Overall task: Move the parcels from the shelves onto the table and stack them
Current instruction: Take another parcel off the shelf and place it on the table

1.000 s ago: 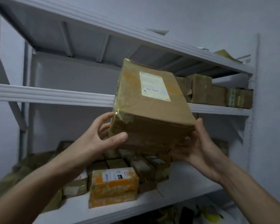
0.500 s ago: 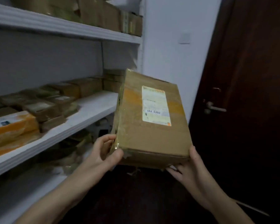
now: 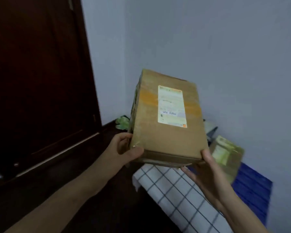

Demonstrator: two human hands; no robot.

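Head camera, swung away from the shelves: left hand (image 3: 124, 149) and right hand (image 3: 208, 172) grip the taped brown cardboard parcel (image 3: 168, 137) between them, the checked-cloth table (image 3: 173, 192) now just below, so set-down looks close.

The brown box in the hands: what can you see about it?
The cardboard parcel is a brown, oblong box wrapped in shiny clear tape, with an orange band across its top and a pale shipping label stuck there. It is shut, tilted, and held in the air above a checked tablecloth. The left hand grips its near left corner, and the right hand its near right one.
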